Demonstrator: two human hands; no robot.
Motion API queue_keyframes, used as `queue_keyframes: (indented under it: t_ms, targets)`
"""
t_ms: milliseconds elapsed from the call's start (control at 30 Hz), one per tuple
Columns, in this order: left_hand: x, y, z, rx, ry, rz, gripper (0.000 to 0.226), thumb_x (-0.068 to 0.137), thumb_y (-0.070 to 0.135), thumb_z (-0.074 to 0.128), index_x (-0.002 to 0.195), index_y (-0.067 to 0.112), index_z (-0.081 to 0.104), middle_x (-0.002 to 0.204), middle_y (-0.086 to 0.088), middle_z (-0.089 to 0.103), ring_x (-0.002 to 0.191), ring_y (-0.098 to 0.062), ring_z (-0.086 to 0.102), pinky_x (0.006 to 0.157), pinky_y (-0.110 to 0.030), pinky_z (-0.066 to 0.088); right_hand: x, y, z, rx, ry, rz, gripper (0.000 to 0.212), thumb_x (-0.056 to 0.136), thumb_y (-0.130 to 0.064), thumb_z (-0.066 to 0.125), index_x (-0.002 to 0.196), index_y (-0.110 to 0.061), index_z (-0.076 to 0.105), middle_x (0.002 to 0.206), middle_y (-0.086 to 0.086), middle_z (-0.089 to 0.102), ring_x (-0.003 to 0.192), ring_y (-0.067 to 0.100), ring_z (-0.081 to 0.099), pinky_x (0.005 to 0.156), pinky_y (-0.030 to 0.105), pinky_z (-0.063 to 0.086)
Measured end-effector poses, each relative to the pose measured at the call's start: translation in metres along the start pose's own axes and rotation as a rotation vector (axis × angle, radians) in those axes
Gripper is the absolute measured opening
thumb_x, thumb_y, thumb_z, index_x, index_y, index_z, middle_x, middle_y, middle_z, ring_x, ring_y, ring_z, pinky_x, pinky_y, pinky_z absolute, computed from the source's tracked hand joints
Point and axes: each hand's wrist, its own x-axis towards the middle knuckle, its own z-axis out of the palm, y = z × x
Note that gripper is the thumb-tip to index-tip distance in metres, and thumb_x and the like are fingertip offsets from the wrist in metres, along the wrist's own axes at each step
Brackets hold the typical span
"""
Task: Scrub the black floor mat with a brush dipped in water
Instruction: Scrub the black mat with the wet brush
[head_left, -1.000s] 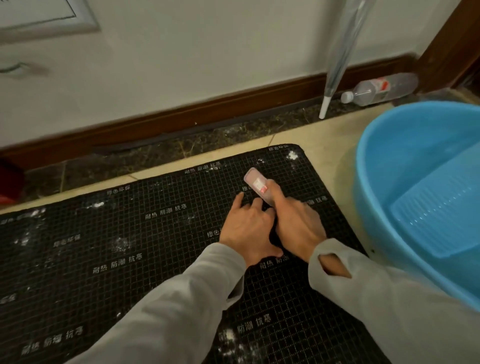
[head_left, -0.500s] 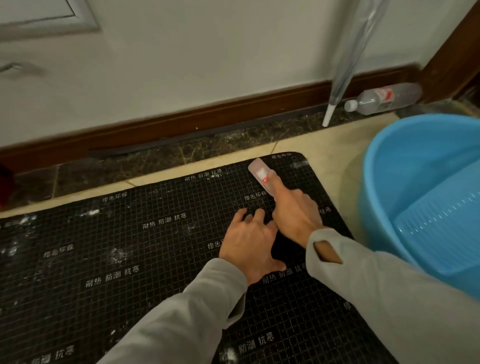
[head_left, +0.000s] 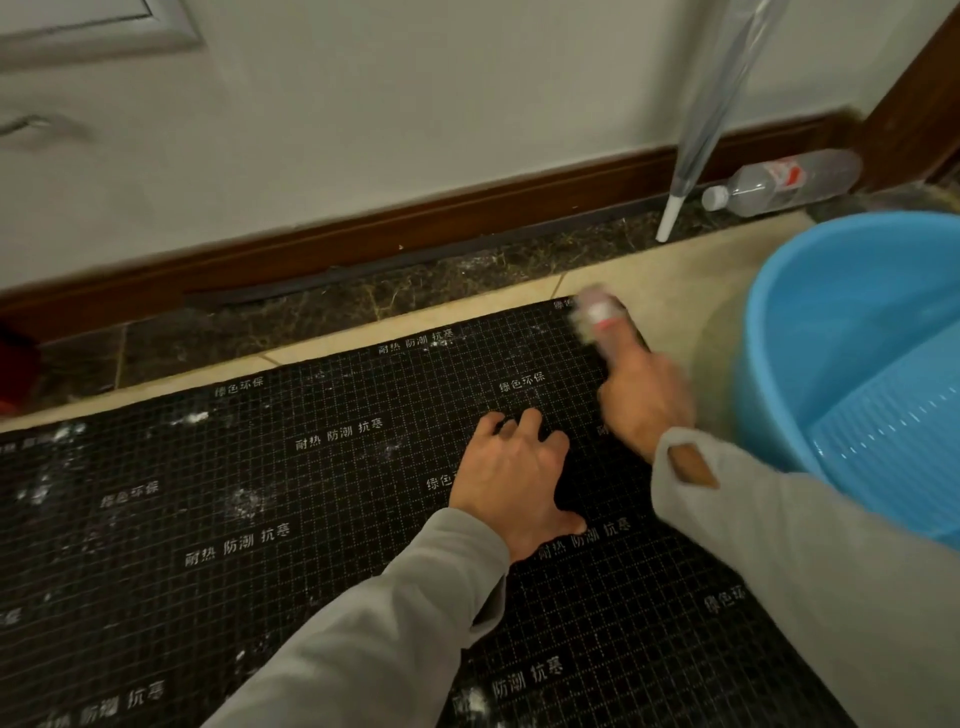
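Far left, the black floor mat (head_left: 260, 519) spreads across the tiles, gridded in thin pale lines with white printed characters and white smudges dotted along its left half. Its far edge runs just short of the dark stone strip under the brown skirting board (head_left: 415, 223). Moving in toward the mat's right part, the left hand (head_left: 514, 478) is pressed down on the mat, fingers spread and bent, thumb out to the side, nothing in it. Next to it, nearer the mat's far right corner, the right hand (head_left: 641, 395) is closed around the brush (head_left: 597, 312), a pale one with a red mark, blurred, its head right at that corner of the mat. Beyond the corner, a folded umbrella (head_left: 696, 130) leans on the wall and a clear plastic bottle (head_left: 779, 182) lies on its side. Just off the mat's right edge sits the blue basin (head_left: 769, 364), a ridged blue washboard (head_left: 893, 415) inside.
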Motion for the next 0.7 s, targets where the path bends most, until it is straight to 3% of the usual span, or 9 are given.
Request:
queue_keyframes:
  t_ms: [100,200,267,300,400,500,567,667,700]
  targets:
    - [-0.002,-0.001,0.001,-0.008,0.011,-0.007,0.073,0.072,0.074,0.065,0.124,0.023,0.056,0.119,-0.004,0.051,0.105,-0.022,0.057,0.115,-0.044,0.023,0.010,0.005,-0.018,0.026,0.025,0.102,0.057,0.092,-0.012,0.054,0.142,-0.023,0.029,0.092,0.012,0.061,0.077,0.028,0.054,0.067,0.040,0.046]
    - [-0.002,0.001,0.001,-0.012,0.027,-0.012,0.073,0.071,0.072,0.066,0.123,0.022,0.056,0.118,-0.004,0.051,0.106,-0.022,0.056,0.114,-0.044,0.023,-0.005,-0.028,-0.014,0.019,-0.094,-0.189,0.067,0.090,-0.011,0.054,0.146,-0.033,0.025,0.096,0.012,0.065,0.081,0.033,0.061,0.070,0.040,0.049]
    - [-0.002,0.001,0.002,-0.008,0.030,-0.006,0.074,0.071,0.071,0.067,0.125,0.022,0.055,0.119,-0.003,0.052,0.107,-0.023,0.056,0.113,-0.044,0.024,-0.014,-0.036,0.001,-0.068,-0.165,-0.363,0.071,0.090,-0.012,0.055,0.148,-0.037,0.022,0.088,0.008,0.063,0.077,0.030,0.061,0.068,0.039,0.048]
    - [-0.002,0.001,0.002,-0.009,0.025,-0.004,0.074,0.071,0.071,0.066,0.125,0.022,0.055,0.119,-0.003,0.052,0.106,-0.023,0.056,0.112,-0.044,0.024,-0.010,-0.030,0.003,-0.091,-0.149,-0.344,0.070,0.090,-0.013,0.055,0.147,-0.036,0.022,0.081,0.003,0.059,0.072,0.027,0.058,0.065,0.038,0.047]
    - [-0.002,0.001,0.002,-0.003,0.022,0.001,0.070,0.073,0.072,0.065,0.121,0.022,0.056,0.117,-0.003,0.052,0.104,-0.023,0.057,0.112,-0.044,0.025,0.011,0.002,-0.012,-0.073,-0.068,-0.046,0.062,0.092,-0.015,0.056,0.145,-0.028,0.028,0.081,0.006,0.056,0.073,0.026,0.054,0.066,0.039,0.047]
    - [-0.004,0.002,0.002,-0.009,0.036,-0.008,0.070,0.073,0.072,0.065,0.122,0.023,0.056,0.120,-0.004,0.052,0.108,-0.023,0.056,0.113,-0.045,0.023,0.013,0.003,-0.023,-0.124,0.002,0.059,0.056,0.094,-0.013,0.051,0.145,-0.017,0.028,0.081,0.007,0.050,0.074,0.026,0.047,0.067,0.037,0.040]
    - [-0.004,0.003,0.001,-0.008,0.042,-0.012,0.070,0.073,0.071,0.065,0.122,0.023,0.056,0.121,-0.004,0.052,0.109,-0.023,0.055,0.114,-0.045,0.022,0.002,-0.023,-0.020,-0.041,-0.001,-0.039,0.059,0.093,-0.012,0.051,0.145,-0.023,0.026,0.078,0.004,0.050,0.071,0.026,0.048,0.067,0.036,0.040]
    - [-0.002,0.002,0.004,-0.003,0.051,0.002,0.070,0.072,0.070,0.065,0.125,0.024,0.056,0.124,-0.003,0.053,0.110,-0.022,0.055,0.112,-0.045,0.022,-0.017,-0.047,-0.001,-0.012,-0.157,-0.345,0.068,0.091,-0.013,0.056,0.146,-0.035,0.022,0.080,0.000,0.053,0.068,0.023,0.051,0.064,0.035,0.042]
    - [-0.002,0.002,0.004,-0.002,0.053,0.005,0.070,0.073,0.070,0.064,0.125,0.024,0.056,0.124,-0.003,0.053,0.110,-0.021,0.055,0.112,-0.045,0.022,-0.014,-0.041,0.002,-0.036,-0.172,-0.365,0.068,0.090,-0.013,0.057,0.145,-0.036,0.023,0.080,0.000,0.055,0.068,0.023,0.053,0.063,0.035,0.043]
